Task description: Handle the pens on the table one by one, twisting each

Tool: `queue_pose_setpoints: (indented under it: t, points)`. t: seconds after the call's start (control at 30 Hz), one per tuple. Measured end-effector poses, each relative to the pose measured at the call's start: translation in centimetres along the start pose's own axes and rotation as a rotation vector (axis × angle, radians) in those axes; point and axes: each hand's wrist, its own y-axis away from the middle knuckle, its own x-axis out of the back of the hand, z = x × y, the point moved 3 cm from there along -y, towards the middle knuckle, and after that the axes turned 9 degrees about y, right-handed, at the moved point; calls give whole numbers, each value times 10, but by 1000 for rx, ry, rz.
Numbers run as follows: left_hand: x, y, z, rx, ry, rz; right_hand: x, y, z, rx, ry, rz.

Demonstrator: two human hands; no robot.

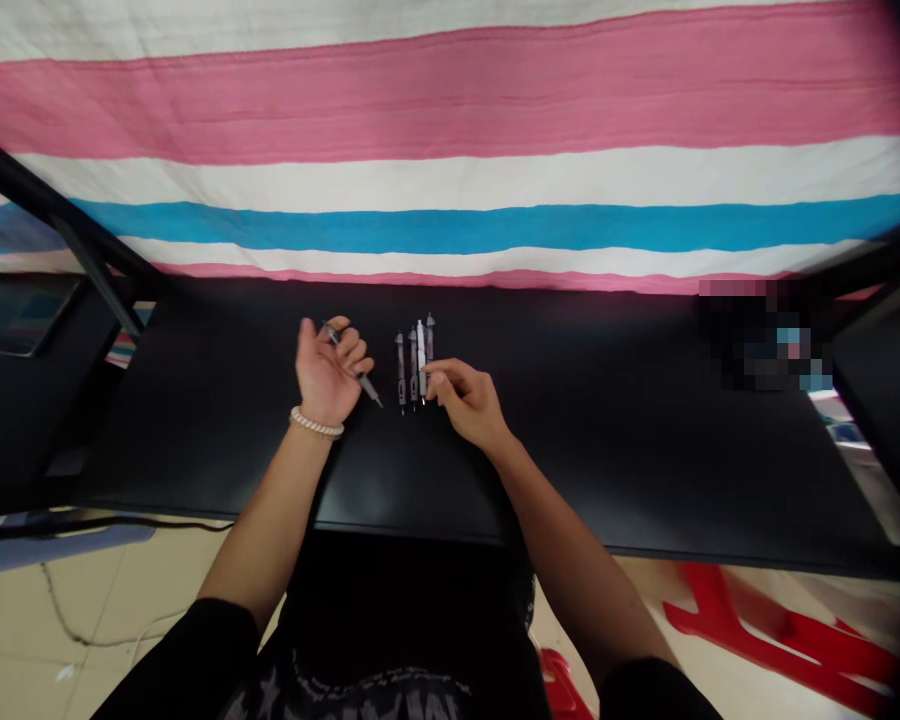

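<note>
Palm up over the black table, my left hand (331, 370) has its fingers curled round a grey pen (370, 388), whose tip points down to the right. A beaded bracelet (316, 425) circles that wrist. To its right, several pens (401, 370) lie side by side, roughly parallel, tips toward me. One of them, a lighter silver-white pen (421, 345), is pinched near its lower end by the thumb and finger of my right hand (465, 397). The right fingers partly cover the rightmost pen (430, 335).
A striped pink, white and blue cloth (450, 110) hangs behind the black table (645, 430). Dark metal frame bars (94, 260) rise at the sides. A blurred-out object (765, 340) is at the table's right end. Red plastic stools (780, 640) and cables (75, 635) are below.
</note>
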Motion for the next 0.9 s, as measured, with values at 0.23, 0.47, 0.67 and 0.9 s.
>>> queue_pose_setpoints:
  t: [0.23, 0.47, 0.67, 0.9]
  points:
    - [24, -7, 61, -68, 82, 115, 1, -3, 14, -29, 181, 113]
    - [34, -11, 81, -46, 25, 111, 0, -5, 13, 56, 368, 168]
    - [38, -17, 83, -73, -30, 197, 0, -5, 15, 62, 383, 152]
    - [65, -35, 78, -416, -642, 436, -3, -4, 11, 167, 500, 88]
